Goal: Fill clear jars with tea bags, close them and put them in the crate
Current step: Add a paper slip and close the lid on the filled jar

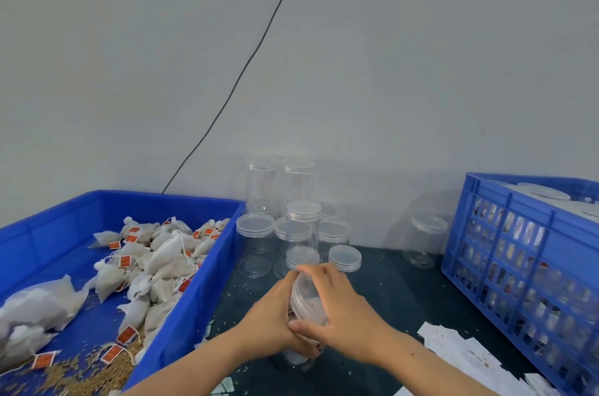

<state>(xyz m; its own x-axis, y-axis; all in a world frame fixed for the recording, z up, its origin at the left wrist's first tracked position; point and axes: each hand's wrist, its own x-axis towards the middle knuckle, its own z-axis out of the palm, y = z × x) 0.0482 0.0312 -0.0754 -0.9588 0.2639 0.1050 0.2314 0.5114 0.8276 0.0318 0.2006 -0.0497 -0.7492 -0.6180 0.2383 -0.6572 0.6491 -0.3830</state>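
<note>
Even, soft light, faint shadows on the wall (389,71); wide-angle bending at edges, slight blur

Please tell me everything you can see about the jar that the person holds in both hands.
The jar is clear plastic, round, with a clear lid on its top. It leans, its top tilted toward the camera, over the dark table in front of the empty jars. The left hand grips its side; the right hand curls round the lid. Something pale shows inside, probably tea bags. Whether its base touches the table cannot be told.
</note>
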